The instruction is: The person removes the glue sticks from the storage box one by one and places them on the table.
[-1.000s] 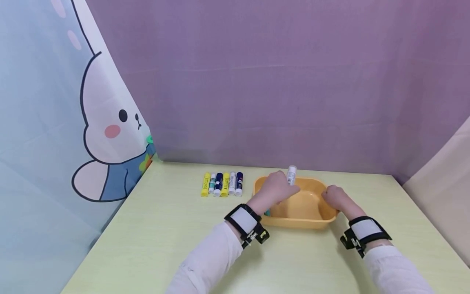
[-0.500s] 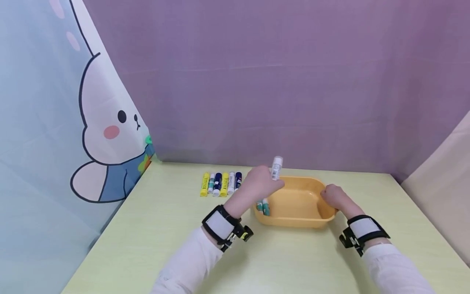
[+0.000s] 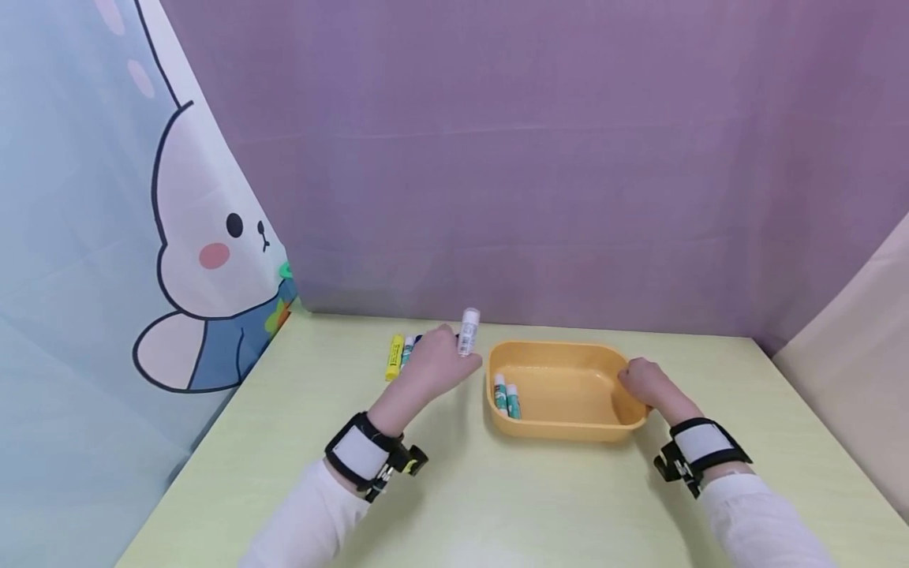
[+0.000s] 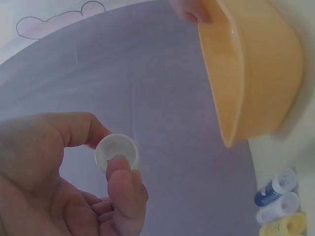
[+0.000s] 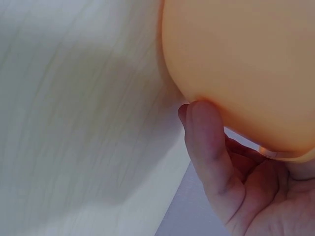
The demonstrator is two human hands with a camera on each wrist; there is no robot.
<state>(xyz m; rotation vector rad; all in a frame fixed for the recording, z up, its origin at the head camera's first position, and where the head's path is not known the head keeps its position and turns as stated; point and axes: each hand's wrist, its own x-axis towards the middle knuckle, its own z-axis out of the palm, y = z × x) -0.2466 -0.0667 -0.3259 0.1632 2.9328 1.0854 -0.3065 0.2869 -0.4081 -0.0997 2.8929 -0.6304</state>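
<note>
My left hand [image 3: 433,364] pinches a white glue stick [image 3: 469,331] between thumb and fingers, holding it above the table left of a yellow plastic basin [image 3: 568,431]. In the left wrist view the round white end of this glue stick [image 4: 117,144] faces the camera. My right hand [image 3: 645,383] grips the basin's right rim; in the right wrist view the thumb [image 5: 204,128] presses its outer wall. Two green-and-white glue sticks [image 3: 514,401] lie side by side at the left end inside the basin.
Behind my left hand lies a row of glue sticks, partly hidden; a yellow one [image 3: 394,357] shows at its left end. The left wrist view shows a dark blue one [image 4: 268,194] and a white one [image 4: 278,208] there. A purple curtain [image 3: 525,158] hangs behind the table.
My left hand has moved left from over the basin to in front of the row, carrying the white glue stick. The two glue sticks inside the basin have come into view. My right hand stays on the rim.
</note>
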